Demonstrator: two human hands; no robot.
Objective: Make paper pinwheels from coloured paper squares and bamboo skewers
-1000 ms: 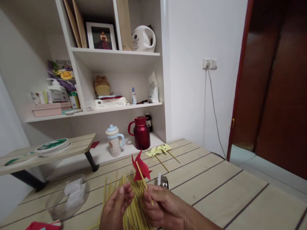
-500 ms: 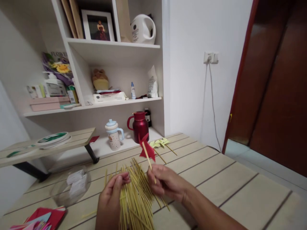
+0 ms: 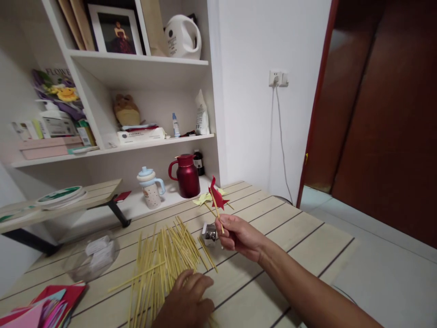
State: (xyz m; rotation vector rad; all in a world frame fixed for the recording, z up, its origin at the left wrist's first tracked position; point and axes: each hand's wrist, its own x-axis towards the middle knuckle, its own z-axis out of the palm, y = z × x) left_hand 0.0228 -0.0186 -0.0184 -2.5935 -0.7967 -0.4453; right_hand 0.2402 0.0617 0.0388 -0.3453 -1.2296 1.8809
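Right hand [image 3: 241,234] fingers pinch the red pinwheel [image 3: 216,197] stick, carrying it far toward yellow pinwheels [image 3: 205,198]; left hand [image 3: 191,298] lies flat, fingers together, on sticks [image 3: 160,264].

White wall [image 3: 249,114] with a double socket [image 3: 278,78] and a cable [image 3: 282,136] hanging down from it; dark red-brown door [image 3: 385,118] to the right over pale floor [image 3: 385,269]. White shelving unit [image 3: 136,70] on the left, even soft light. Pale plank surface [image 3: 300,228] below, and a low wooden bench [image 3: 92,196] beside the shelves.
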